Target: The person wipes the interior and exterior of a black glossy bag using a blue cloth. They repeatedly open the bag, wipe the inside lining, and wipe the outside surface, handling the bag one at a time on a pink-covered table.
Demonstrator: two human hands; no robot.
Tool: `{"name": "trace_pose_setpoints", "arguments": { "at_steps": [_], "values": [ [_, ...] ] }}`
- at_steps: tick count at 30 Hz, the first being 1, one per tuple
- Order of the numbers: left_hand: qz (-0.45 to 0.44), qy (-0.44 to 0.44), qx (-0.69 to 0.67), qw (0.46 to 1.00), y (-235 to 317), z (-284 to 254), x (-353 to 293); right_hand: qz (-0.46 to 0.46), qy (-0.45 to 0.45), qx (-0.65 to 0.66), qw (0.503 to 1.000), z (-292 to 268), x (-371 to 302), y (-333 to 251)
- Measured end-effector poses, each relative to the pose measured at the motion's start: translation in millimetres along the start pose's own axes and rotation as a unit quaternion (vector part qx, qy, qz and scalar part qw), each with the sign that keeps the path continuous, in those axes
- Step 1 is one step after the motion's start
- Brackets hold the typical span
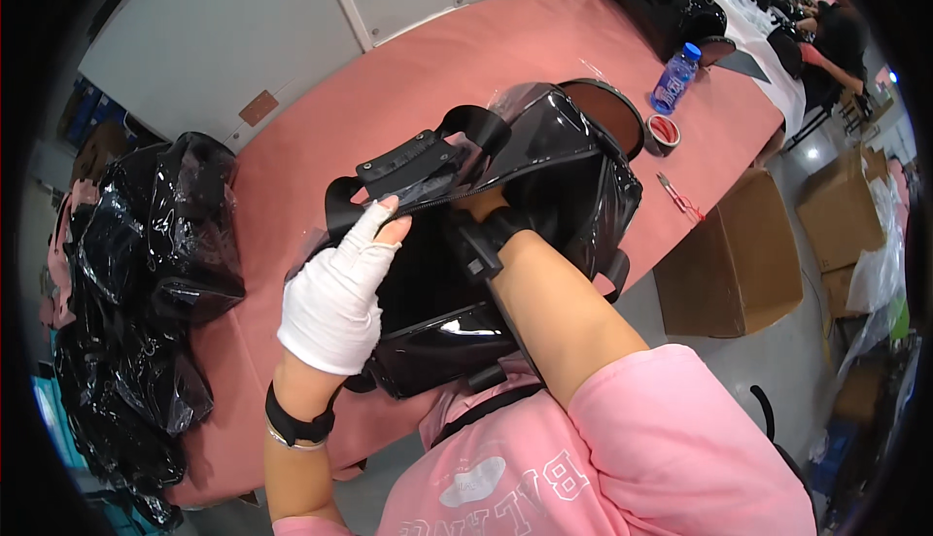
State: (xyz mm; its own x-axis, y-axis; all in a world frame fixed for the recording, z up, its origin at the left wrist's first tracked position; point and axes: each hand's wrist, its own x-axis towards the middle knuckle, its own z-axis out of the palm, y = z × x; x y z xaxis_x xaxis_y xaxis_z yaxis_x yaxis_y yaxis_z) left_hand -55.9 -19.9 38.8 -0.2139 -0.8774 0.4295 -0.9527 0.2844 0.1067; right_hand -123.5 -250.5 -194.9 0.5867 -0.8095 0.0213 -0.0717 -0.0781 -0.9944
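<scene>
A glossy black duffel bag (442,346) lies on the pink-covered table in front of me, its zipped top gaping. My left hand (335,293), in a white glove with bare fingertips, pinches the zipper edge at the left of the opening. Beside those fingertips sit the bag's black handles, joined by a snap-on handle wrap (410,162). My right hand (483,204) reaches inside the opening; the bag hides its fingers, and I cannot see what they touch. A black band with a small box shape (476,249) is at the right wrist.
More shiny black bags (185,230) are heaped at the left edge. Farther right on the table (321,108) are a blue-capped bottle (673,79), a tape roll (664,132), red-handled snips (680,196) and another black bag (666,1). A cardboard box (734,259) stands right; people work beyond.
</scene>
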Motion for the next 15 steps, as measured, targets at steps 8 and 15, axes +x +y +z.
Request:
{"name": "trace_pose_setpoints", "arguments": {
  "at_steps": [8, 15],
  "values": [
    [0.042, -0.005, -0.069, 0.997, 6.4, 3.9, 12.2, 0.173, 0.073, 0.421, 0.888, 173.4, -62.9, -41.0],
    [0.022, -0.019, -0.058, 0.998, 2.3, -5.2, 1.9, 0.140, 0.216, 0.298, 0.919, 155.6, -48.6, -28.0]
  ]
}}
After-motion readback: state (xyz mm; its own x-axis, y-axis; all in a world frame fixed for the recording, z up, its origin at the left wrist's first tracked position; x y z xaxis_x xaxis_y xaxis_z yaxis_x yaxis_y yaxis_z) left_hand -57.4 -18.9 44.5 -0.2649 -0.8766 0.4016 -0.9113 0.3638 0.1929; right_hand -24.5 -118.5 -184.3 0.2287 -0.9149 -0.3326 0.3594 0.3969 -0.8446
